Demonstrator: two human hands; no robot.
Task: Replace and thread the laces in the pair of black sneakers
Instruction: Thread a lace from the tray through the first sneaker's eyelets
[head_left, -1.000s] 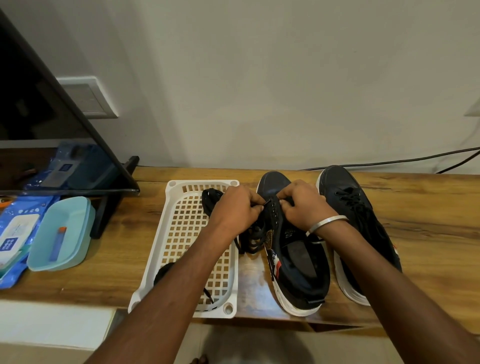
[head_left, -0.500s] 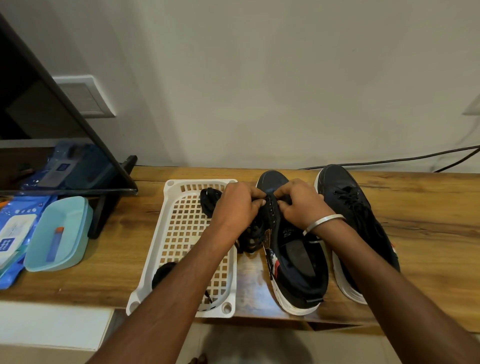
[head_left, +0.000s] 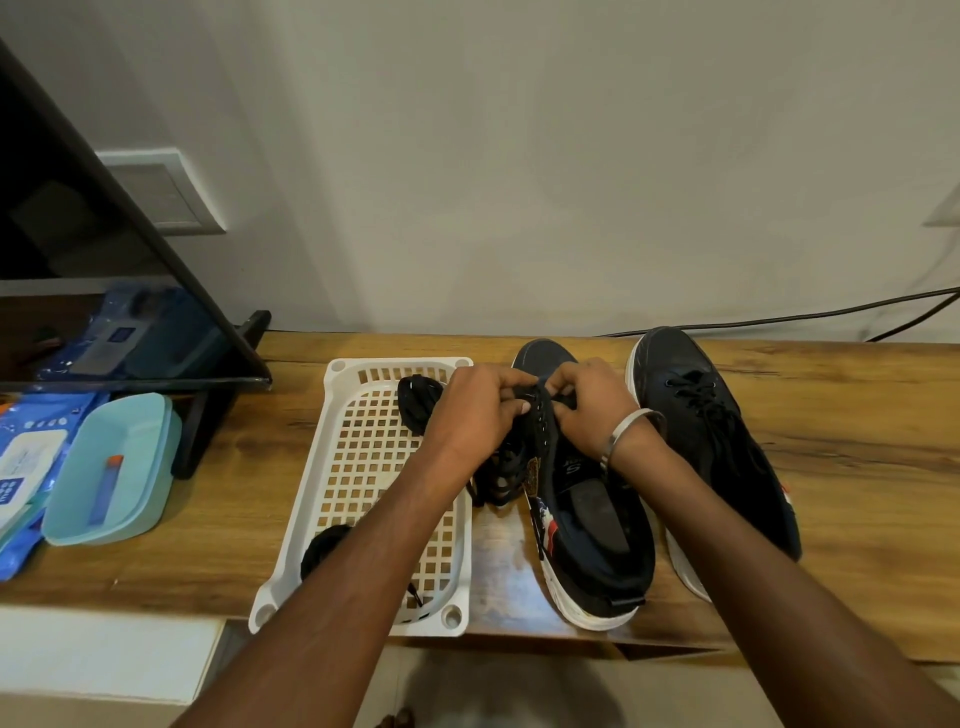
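Two black sneakers stand side by side on the wooden table (head_left: 857, 441). The left sneaker (head_left: 587, 519) has an open throat. My left hand (head_left: 478, 410) and my right hand (head_left: 592, 405) meet over its front eyelets. Each hand pinches the black lace (head_left: 501, 470), which hangs in loose loops off the shoe's left side. The right sneaker (head_left: 711, 431) is laced and untouched. A white perforated basket (head_left: 363, 467) left of the shoes holds another black lace (head_left: 415, 402) at its far end and a dark bundle (head_left: 324, 548) near its front.
A dark monitor (head_left: 78, 260) on a stand fills the left side. Beneath it lie a light blue tray (head_left: 111, 467) and blue wipe packets (head_left: 21, 467). Black cables (head_left: 831, 312) run along the wall behind the shoes. The table's front edge is close to me.
Both hands stayed at the left sneaker's front eyelets, with only small finger shifts on the lace. The shoes and basket did not move.
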